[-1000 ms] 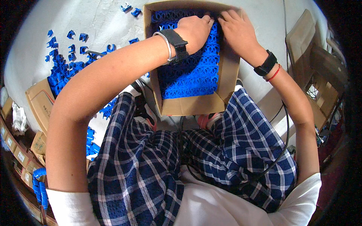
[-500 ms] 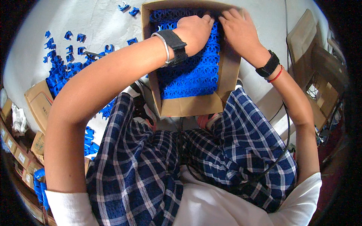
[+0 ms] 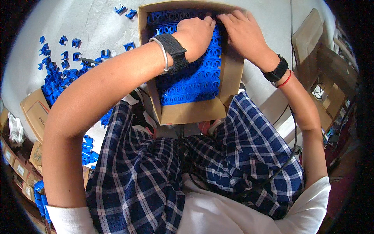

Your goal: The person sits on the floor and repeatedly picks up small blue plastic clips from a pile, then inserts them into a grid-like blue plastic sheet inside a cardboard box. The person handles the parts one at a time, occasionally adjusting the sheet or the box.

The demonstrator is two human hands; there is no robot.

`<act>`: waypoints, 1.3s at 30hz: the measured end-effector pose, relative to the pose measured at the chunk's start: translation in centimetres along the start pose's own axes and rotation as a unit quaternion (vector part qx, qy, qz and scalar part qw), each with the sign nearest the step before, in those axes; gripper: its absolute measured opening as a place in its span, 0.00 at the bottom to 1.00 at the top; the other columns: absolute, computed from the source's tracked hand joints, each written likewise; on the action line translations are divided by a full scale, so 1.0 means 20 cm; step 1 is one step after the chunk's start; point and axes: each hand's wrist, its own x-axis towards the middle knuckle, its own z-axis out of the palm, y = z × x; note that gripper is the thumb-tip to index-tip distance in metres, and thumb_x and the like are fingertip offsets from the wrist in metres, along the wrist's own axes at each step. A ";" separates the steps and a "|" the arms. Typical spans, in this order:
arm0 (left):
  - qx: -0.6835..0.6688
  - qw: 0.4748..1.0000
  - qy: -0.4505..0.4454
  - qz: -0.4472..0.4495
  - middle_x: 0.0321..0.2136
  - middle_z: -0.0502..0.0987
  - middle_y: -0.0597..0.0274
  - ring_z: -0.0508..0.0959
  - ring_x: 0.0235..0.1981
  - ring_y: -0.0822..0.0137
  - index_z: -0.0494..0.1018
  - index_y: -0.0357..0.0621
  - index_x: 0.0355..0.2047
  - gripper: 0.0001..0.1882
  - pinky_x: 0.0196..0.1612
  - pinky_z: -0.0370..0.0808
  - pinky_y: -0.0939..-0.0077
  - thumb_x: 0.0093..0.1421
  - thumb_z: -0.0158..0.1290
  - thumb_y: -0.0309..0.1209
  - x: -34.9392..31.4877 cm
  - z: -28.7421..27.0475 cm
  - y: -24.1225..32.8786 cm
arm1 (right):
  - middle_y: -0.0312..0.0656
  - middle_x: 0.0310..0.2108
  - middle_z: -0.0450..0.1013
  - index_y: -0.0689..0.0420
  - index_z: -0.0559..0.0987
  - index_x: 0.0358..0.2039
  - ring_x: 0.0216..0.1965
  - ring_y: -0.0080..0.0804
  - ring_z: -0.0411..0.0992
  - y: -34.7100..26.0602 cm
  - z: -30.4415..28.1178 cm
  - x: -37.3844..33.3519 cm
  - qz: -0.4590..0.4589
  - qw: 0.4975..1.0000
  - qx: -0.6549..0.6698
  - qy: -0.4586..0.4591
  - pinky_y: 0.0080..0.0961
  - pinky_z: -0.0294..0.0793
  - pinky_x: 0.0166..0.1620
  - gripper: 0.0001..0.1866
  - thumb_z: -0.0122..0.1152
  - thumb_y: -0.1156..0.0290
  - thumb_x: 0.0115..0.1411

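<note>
A cardboard box [image 3: 191,113] stands between my knees, filled with tight rows of blue plastic pipe clips [image 3: 191,86]. My left hand [image 3: 196,38] reaches over the rows, its fingers bent and drawn together at the far right part of the box. Whatever its fingertips may hold is hidden. Close beside it, my right hand [image 3: 244,37] lies over the far right corner, fingers stretched and slightly apart, the tips near those of my left hand. Nothing shows in its fingers.
Loose blue clips [image 3: 58,84] lie heaped on the pale floor to the left, with two more [image 3: 125,11] beyond the box. A cardboard flap [image 3: 34,113] stands by the heap. On the right are a black cable [image 3: 293,128] and a brown board [image 3: 307,37].
The whole view has shifted slightly, so the box and the floor lie a little further left and lower. Both hands stay at the box's far right corner, with little change in pose.
</note>
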 end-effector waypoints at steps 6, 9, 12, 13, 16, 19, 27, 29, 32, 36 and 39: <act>0.001 1.000 -0.012 -0.005 0.41 0.73 0.50 0.81 0.31 0.51 0.65 0.35 0.55 0.24 0.30 0.82 0.62 0.57 0.47 0.23 0.00 0.00 0.01 | 0.39 0.37 0.75 0.57 0.75 0.42 0.46 0.34 0.70 0.00 -0.02 0.00 0.001 1.000 0.004 -0.013 0.36 0.66 0.52 0.16 0.56 0.71 0.51; 0.006 1.000 -0.004 0.007 0.41 0.73 0.50 0.81 0.31 0.51 0.65 0.34 0.55 0.24 0.30 0.82 0.63 0.56 0.47 0.23 0.00 0.00 0.00 | 0.38 0.36 0.75 0.57 0.76 0.40 0.46 0.35 0.70 -0.01 -0.02 0.01 0.025 0.998 0.005 -0.050 0.36 0.67 0.50 0.14 0.58 0.70 0.50; -0.009 1.000 -0.014 0.004 0.41 0.73 0.49 0.81 0.31 0.51 0.65 0.34 0.55 0.24 0.30 0.82 0.63 0.56 0.47 0.22 0.00 0.00 0.00 | 0.37 0.37 0.74 0.57 0.77 0.36 0.46 0.34 0.69 -0.01 -0.02 0.01 0.016 0.999 0.001 -0.051 0.35 0.67 0.49 0.11 0.57 0.70 0.51; -0.006 1.000 -0.013 0.003 0.41 0.73 0.49 0.81 0.31 0.51 0.64 0.34 0.55 0.24 0.30 0.82 0.63 0.56 0.47 0.22 0.00 0.00 0.00 | 0.37 0.37 0.74 0.56 0.78 0.35 0.46 0.34 0.69 -0.01 -0.02 0.01 0.011 0.999 -0.007 -0.051 0.35 0.67 0.49 0.10 0.56 0.70 0.51; -0.015 1.000 -0.013 -0.006 0.41 0.73 0.49 0.81 0.31 0.51 0.64 0.33 0.55 0.25 0.30 0.82 0.63 0.56 0.48 0.22 0.01 0.00 0.00 | 0.36 0.38 0.73 0.56 0.80 0.33 0.46 0.32 0.69 -0.01 -0.01 0.00 -0.011 0.999 -0.035 -0.037 0.35 0.67 0.49 0.09 0.54 0.71 0.52; -0.003 1.000 -0.009 -0.008 0.40 0.73 0.49 0.81 0.30 0.51 0.64 0.33 0.55 0.25 0.29 0.81 0.64 0.55 0.48 0.22 0.01 0.00 0.01 | 0.36 0.38 0.72 0.56 0.81 0.33 0.46 0.31 0.69 -0.02 0.00 -0.01 -0.019 0.997 -0.065 -0.031 0.37 0.66 0.51 0.10 0.53 0.71 0.53; 0.012 1.000 0.013 0.009 0.40 0.73 0.50 0.81 0.30 0.52 0.65 0.34 0.55 0.26 0.29 0.81 0.64 0.54 0.49 0.22 -0.01 0.00 0.01 | 0.34 0.40 0.71 0.55 0.82 0.36 0.49 0.31 0.67 -0.06 -0.01 -0.02 -0.008 0.990 -0.118 -0.071 0.57 0.53 0.63 0.13 0.52 0.69 0.54; 0.019 1.000 0.005 0.008 0.40 0.73 0.51 0.81 0.30 0.52 0.65 0.34 0.55 0.26 0.29 0.81 0.64 0.54 0.49 0.22 -0.01 -0.01 0.02 | 0.34 0.42 0.70 0.55 0.83 0.37 0.50 0.31 0.66 -0.08 -0.01 -0.03 -0.006 0.987 -0.138 -0.079 0.61 0.51 0.63 0.14 0.52 0.68 0.55; 0.020 1.000 0.010 0.001 0.40 0.73 0.51 0.81 0.30 0.52 0.65 0.33 0.55 0.25 0.28 0.81 0.65 0.55 0.49 0.22 -0.01 -0.01 0.02 | 0.35 0.44 0.70 0.55 0.83 0.36 0.52 0.31 0.64 -0.09 -0.01 -0.03 -0.002 0.986 -0.143 -0.087 0.64 0.49 0.63 0.14 0.51 0.67 0.55; 0.014 1.000 0.015 0.003 0.40 0.73 0.52 0.82 0.30 0.53 0.65 0.34 0.55 0.25 0.28 0.82 0.65 0.55 0.49 0.22 -0.01 -0.02 0.02 | 0.35 0.47 0.70 0.55 0.84 0.34 0.54 0.31 0.64 -0.09 -0.01 -0.04 -0.003 0.985 -0.143 -0.098 0.63 0.46 0.64 0.14 0.51 0.66 0.55; 0.012 1.000 0.007 0.004 0.40 0.73 0.52 0.82 0.31 0.53 0.65 0.34 0.56 0.26 0.28 0.82 0.66 0.54 0.50 0.22 -0.01 -0.02 0.02 | 0.36 0.48 0.70 0.55 0.84 0.34 0.55 0.31 0.64 -0.09 -0.01 -0.05 -0.006 0.987 -0.136 -0.081 0.63 0.45 0.65 0.14 0.51 0.66 0.55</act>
